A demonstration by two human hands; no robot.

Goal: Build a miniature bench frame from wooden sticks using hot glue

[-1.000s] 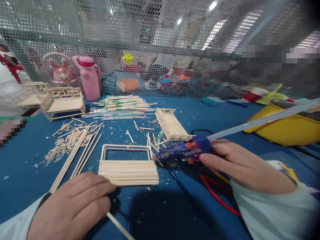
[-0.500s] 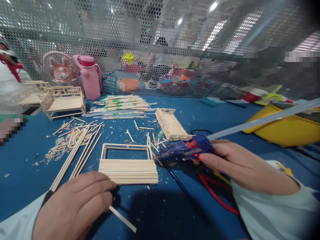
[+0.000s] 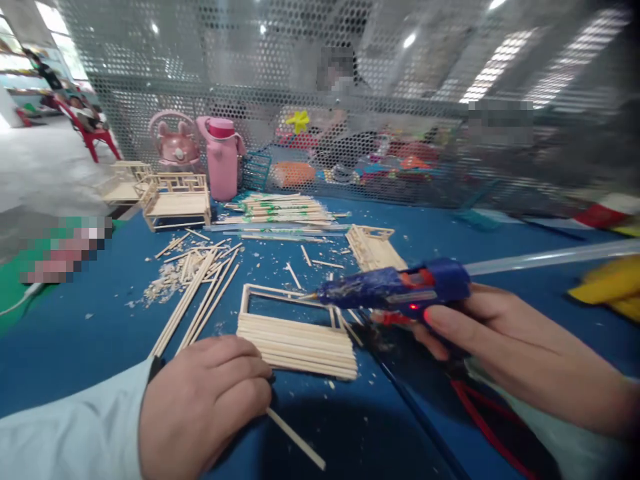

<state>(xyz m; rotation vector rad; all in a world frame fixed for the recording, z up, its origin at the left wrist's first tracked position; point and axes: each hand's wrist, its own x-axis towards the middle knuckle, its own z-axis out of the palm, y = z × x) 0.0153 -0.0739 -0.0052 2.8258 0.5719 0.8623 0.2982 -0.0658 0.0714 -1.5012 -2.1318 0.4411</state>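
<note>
My right hand is wrapped round a blue hot glue gun with a lit red light and a long clear glue stick coming out of its back. Its nozzle points left, over the open far part of a small wooden stick frame. Side-by-side sticks form a flat panel across the near part of this frame. My left hand, fingers curled, lies against the panel's left end. A loose wooden stick pokes out from under its fingers; the grip itself is hidden.
Loose sticks and chips lie left. Behind stand small stick-built benches, a pink bottle and bundled sticks. Another stick piece sits beyond the glue gun. A perforated metal screen closes the back; a dark cable crosses the blue table.
The view has swung left, so the table things appear further right. The glue gun's nozzle has gone from the frame's right side to above its open far part. My left hand keeps the stick.
</note>
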